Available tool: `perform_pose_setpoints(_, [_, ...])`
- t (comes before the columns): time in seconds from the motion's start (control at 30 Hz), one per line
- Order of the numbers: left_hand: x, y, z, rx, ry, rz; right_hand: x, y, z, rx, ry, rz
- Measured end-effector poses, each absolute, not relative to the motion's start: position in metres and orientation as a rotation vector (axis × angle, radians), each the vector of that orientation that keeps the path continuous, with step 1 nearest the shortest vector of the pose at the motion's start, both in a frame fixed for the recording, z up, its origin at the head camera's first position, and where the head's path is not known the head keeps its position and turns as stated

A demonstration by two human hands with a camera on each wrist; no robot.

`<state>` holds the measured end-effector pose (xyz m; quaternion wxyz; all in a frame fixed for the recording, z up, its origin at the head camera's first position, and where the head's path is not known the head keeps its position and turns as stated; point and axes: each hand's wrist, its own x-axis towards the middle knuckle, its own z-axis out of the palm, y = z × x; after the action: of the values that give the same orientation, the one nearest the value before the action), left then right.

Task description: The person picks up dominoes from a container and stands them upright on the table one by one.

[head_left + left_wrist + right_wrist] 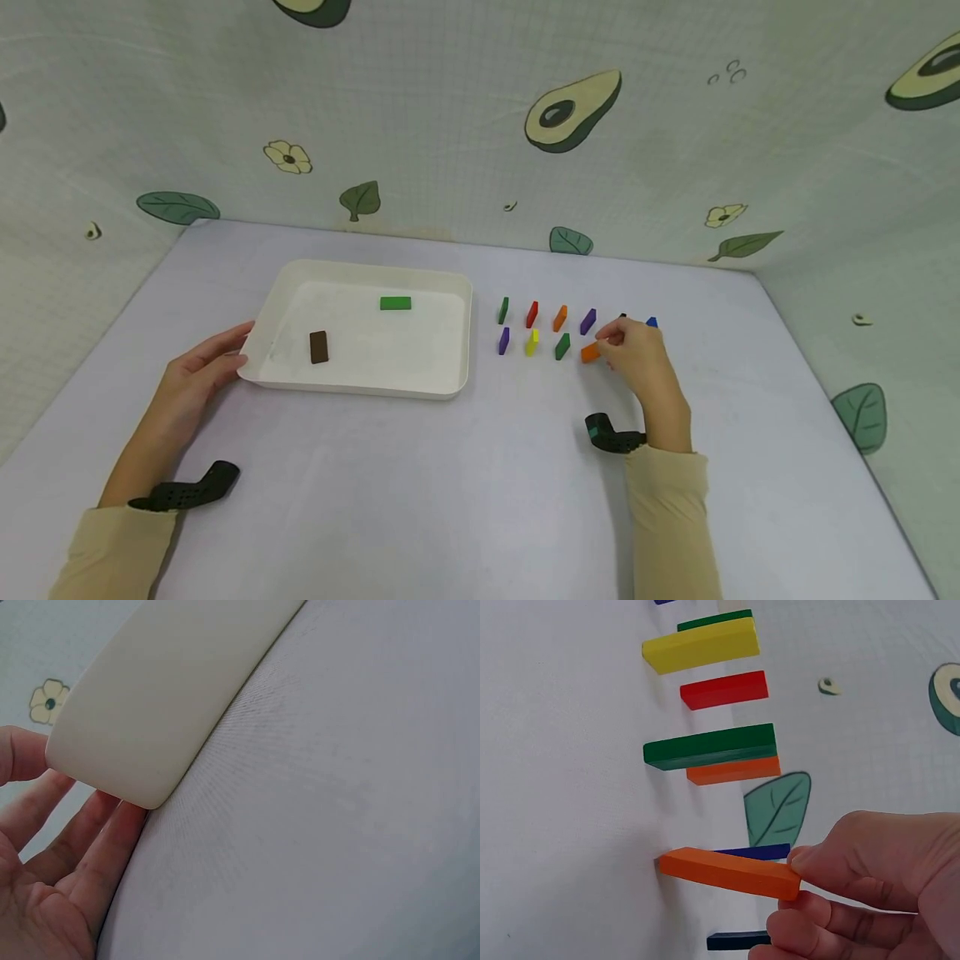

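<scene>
Between thumb and fingers, my right hand (636, 350) pinches one end of an orange domino block (731, 873). This block leans at a tilt in the right wrist view, its other end low by the table. My left hand (198, 375) touches the left end of a white tray (367, 389), fingertips against its outer wall (142, 712). Inside the tray are a brown block (318, 347) and a green block (395, 303), lying apart. Beside the right hand stand a purple block (588, 322) and a green block (562, 347). A blue block (652, 322) shows behind that hand.
Two rows of upright blocks stand right of the tray, among them a red block (532, 314), a yellow block (532, 342) and another orange block (560, 317). A dark block (736, 941) is partly hidden by the right fingers. A printed cloth (450, 125) hangs behind the table.
</scene>
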<state>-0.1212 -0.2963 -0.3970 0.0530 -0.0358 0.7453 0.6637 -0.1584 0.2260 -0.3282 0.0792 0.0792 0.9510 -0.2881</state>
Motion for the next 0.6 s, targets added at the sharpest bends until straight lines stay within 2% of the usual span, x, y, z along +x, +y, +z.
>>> perform_pose_setpoints(0.2, [-0.122,-0.2962,-0.3985,-0.121,2.286,2.004,-0.1582,0.2222,-0.3304,0.239,2.912,-0.796])
perform_pose_setpoints(0.6, [-0.1223,-0.2974,-0.3992,-0.12,2.286,2.0,-0.1599,0.2283,-0.3325,0.274,2.795,-0.949])
